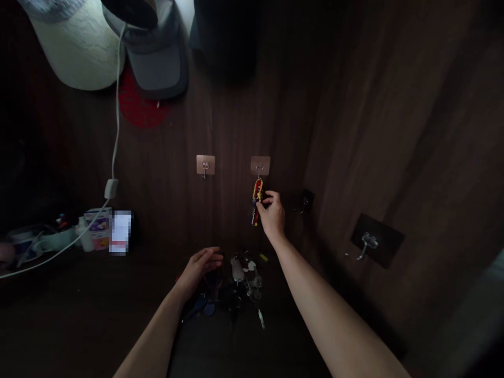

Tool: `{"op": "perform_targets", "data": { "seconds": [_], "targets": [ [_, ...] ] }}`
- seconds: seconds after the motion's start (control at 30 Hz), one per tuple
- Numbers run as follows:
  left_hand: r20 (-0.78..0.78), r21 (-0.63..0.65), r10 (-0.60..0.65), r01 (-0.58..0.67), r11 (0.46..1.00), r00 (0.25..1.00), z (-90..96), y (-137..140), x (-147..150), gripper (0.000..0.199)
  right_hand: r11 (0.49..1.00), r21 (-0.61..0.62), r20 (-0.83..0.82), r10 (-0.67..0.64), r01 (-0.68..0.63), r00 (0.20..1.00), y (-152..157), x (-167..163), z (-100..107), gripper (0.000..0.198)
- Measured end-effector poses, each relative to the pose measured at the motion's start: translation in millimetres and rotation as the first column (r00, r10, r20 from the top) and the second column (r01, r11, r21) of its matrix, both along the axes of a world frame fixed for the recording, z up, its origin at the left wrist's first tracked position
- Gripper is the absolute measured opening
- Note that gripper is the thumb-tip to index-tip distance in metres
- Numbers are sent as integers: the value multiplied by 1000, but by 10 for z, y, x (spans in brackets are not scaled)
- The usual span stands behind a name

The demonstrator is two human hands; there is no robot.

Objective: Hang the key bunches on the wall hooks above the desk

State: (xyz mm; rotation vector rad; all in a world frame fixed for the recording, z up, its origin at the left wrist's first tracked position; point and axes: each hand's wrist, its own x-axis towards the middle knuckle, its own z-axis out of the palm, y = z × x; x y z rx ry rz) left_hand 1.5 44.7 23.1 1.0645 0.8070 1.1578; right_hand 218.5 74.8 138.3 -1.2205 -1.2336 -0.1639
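Observation:
My right hand (272,214) is at the back panel, thumb and fingers closed around the middle of a red and yellow keychain (258,190). The top of that keychain meets a small metal hook on a copper-coloured adhesive plate (260,165). Lower down, my left hand (200,268) hovers by the dark surface with its fingers stretched out; its thumb is hard to see. Beside it lie a bunch of keys with a grey fob (237,269), a silver key (261,318) and a blue-headed key (208,308). Dim light hides details under the left palm.
Another hook plate (205,164) is on the back panel; a dark hook plate (377,240) is on the right panel. Caps, including a grey cap (155,68), hang above. A white cable (117,115) runs down left, near small boxes (98,228) and a white bottle (84,235).

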Motion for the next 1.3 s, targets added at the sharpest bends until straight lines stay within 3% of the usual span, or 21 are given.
{"op": "perform_targets", "data": {
  "seconds": [0.37,0.53,0.7,0.9,1.0,1.13,1.2,1.3],
  "targets": [
    [83,8,212,-213,977,974,54,13,-52,25,969,-171,-50,170,-176,984,-310,-87,-755,31],
    [88,23,299,-302,953,950,-1,70,-101,27,934,-292,10,217,-205,976,-401,-87,-947,28],
    [22,51,392,-392,919,920,-51,99,-130,28,890,-386,62,287,-243,956,-469,-62,-1125,27],
    [-184,245,481,-434,867,857,-104,126,-145,31,886,-397,62,286,-239,956,-505,-23,-1426,23],
    [-375,413,552,-399,819,744,-114,133,-156,25,881,-401,77,303,-249,950,-506,-15,-1467,22],
    [-609,615,659,-263,744,441,-100,82,-157,24,885,-386,101,322,-262,941,-519,-35,-1434,21],
    [-670,662,684,-185,726,289,-96,42,-146,25,886,-379,111,329,-266,938,-530,-50,-1421,21],
    [-705,677,684,-110,728,188,-107,6,-123,29,883,-382,109,338,-274,935,-542,-69,-1418,22]
  ]
}}
